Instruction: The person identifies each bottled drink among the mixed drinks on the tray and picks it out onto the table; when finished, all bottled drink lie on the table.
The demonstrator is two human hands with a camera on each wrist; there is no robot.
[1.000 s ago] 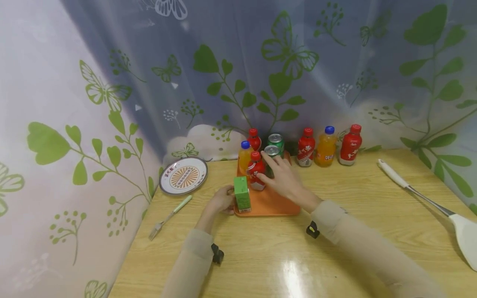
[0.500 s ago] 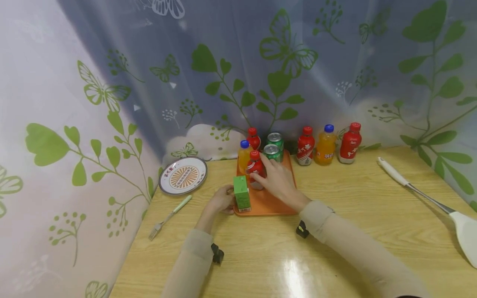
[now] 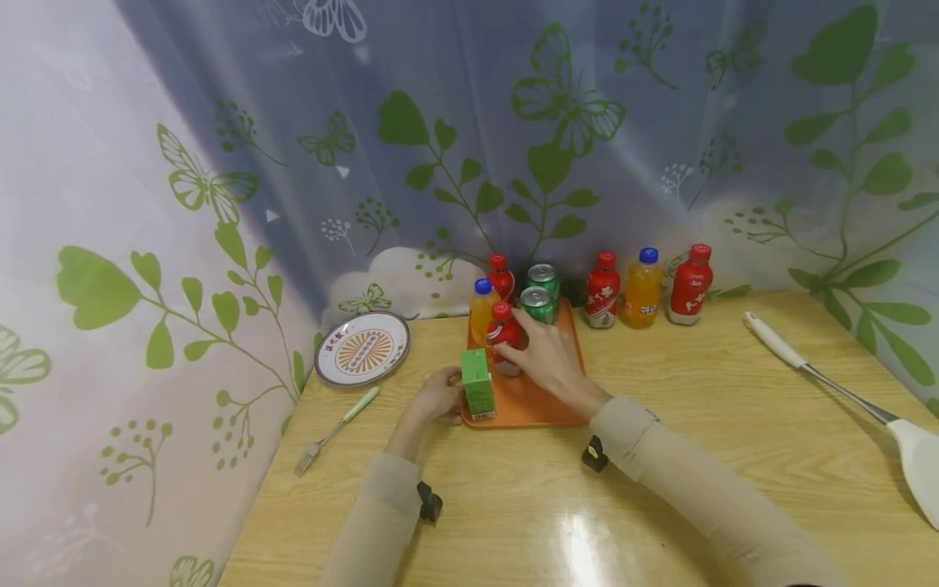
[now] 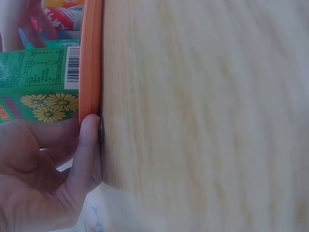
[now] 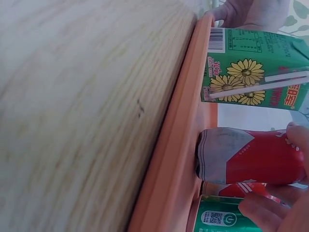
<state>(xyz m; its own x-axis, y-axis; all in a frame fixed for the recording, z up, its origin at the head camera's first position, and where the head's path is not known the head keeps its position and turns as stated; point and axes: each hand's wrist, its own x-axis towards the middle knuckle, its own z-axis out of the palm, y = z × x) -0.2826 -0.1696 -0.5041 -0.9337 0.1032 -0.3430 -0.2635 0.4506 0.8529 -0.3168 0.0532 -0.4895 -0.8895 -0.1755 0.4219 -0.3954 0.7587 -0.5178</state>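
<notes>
My right hand [image 3: 544,352] holds a red-capped red drink bottle [image 3: 500,332], thumb on one side and fingers on the other. The bottle stands upright on an orange tray [image 3: 539,410]; the right wrist view shows its base [image 5: 202,157] at the tray floor. My left hand [image 3: 438,395] is at the tray's front left corner, its fingertips pinching the tray rim [image 4: 90,63] beside a green drink carton [image 3: 478,385]. The carton stands upright in that corner, with a straw [image 5: 260,88] on its side. The left hand's fingers are partly hidden behind the carton in the head view.
Farther back on the tray stand an orange drink bottle [image 3: 482,310], another red bottle [image 3: 500,275] and two green cans [image 3: 539,303]. Right of the tray are two red bottles and an orange one [image 3: 641,293]. A plate [image 3: 363,348], fork [image 3: 333,434] and white spatula [image 3: 844,395] lie around.
My right hand has moved left and down from over the green cans and taken hold of the red bottle. The left hand, carton and tray have stayed in place.
</notes>
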